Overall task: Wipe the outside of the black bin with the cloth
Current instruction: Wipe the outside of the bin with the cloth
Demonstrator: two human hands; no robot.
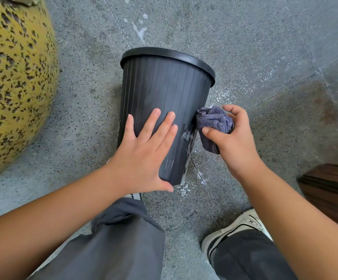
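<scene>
The black ribbed bin (164, 91) lies tilted on the grey floor, its rim pointing away from me and its base towards me. My left hand (144, 152) rests flat on the bin's near side, fingers spread, steadying it. My right hand (234, 142) grips a bunched purple-grey cloth (214, 122) and presses it against the bin's right side, low down near the base. Wet streaks show on the bin wall beside the cloth.
A large yellow speckled pot (12, 81) stands at the left, close to the bin. A dark brown wooden object (333, 190) is at the right edge. White foam spots mark the speckled floor (265, 57) around the bin. My legs and shoes fill the bottom of the view.
</scene>
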